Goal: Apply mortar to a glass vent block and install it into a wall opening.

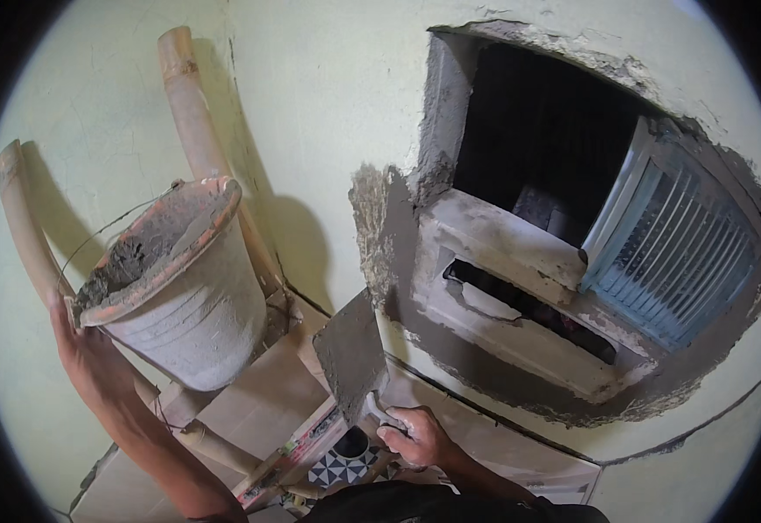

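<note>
A mortar-crusted bucket with a reddish rim and thin wire handle tilts at the left. Grey wet mortar lies inside it. My left hand grips the rim at its near left side, fingers partly hidden. In front of my body, my right hand is closed round the handle of a trowel. The trowel's broad, mortar-coated blade points up and away, close to the wall left of the window opening. Fresh grey mortar borders the opening below and at the side.
Bamboo poles stand against the left wall behind the bucket. To the right, a blue-framed louvred window sits in the rough opening, with a narrow slot beneath. Planks and bamboo lie below, above a patterned tile floor.
</note>
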Tool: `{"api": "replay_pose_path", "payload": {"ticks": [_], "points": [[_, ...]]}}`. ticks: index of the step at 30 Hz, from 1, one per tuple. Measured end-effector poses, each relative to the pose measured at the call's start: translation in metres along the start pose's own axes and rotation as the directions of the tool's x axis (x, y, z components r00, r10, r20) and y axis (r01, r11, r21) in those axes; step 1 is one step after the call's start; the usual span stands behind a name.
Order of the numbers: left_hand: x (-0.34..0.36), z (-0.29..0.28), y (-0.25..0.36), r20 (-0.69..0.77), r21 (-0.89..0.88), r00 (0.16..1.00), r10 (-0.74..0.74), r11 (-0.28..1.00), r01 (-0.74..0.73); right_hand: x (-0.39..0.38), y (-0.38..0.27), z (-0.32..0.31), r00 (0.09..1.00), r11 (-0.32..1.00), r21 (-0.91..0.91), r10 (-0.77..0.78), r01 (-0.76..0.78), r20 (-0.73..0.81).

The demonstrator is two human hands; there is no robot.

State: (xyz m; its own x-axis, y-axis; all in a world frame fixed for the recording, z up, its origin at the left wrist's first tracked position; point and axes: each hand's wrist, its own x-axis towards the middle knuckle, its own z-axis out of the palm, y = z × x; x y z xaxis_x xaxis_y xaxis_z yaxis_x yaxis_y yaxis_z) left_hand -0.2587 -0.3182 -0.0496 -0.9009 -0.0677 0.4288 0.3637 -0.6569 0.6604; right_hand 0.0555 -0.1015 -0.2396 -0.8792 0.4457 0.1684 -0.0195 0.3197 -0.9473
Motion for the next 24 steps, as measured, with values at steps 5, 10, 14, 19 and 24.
{"api": "replay_pose_path", "payload": {"ticks": [5,10,14,19,24], "points": [[0.005,0.011,-0.006,-0.042,0.006,0.996,-0.073,0.997,0.073,-0.001,0.006,-0.005,1.0,0.999,-0.027,0.023,-0.023,-0.003],[0.036,-0.02,-0.017,0.031,-0.035,0.995,-0.096,0.995,0.098,0.001,-0.001,-0.003,1.0,0.998,-0.06,-0.023,0.023,-0.009],[0.046,-0.028,-0.02,0.118,-0.075,0.984,-0.131,0.987,0.14,0.003,-0.012,-0.008,0.999,0.997,0.061,-0.044,0.045,-0.023],[0.033,-0.014,-0.02,0.124,-0.124,0.977,-0.172,0.974,0.187,0.034,-0.046,-0.021,0.912,0.877,-0.371,-0.381,0.304,-0.155],[0.039,-0.018,-0.025,-0.033,-0.099,0.996,-0.079,0.992,0.075,0.085,-0.171,-0.036,0.878,0.685,-0.682,-0.46,0.256,-0.132]]}}
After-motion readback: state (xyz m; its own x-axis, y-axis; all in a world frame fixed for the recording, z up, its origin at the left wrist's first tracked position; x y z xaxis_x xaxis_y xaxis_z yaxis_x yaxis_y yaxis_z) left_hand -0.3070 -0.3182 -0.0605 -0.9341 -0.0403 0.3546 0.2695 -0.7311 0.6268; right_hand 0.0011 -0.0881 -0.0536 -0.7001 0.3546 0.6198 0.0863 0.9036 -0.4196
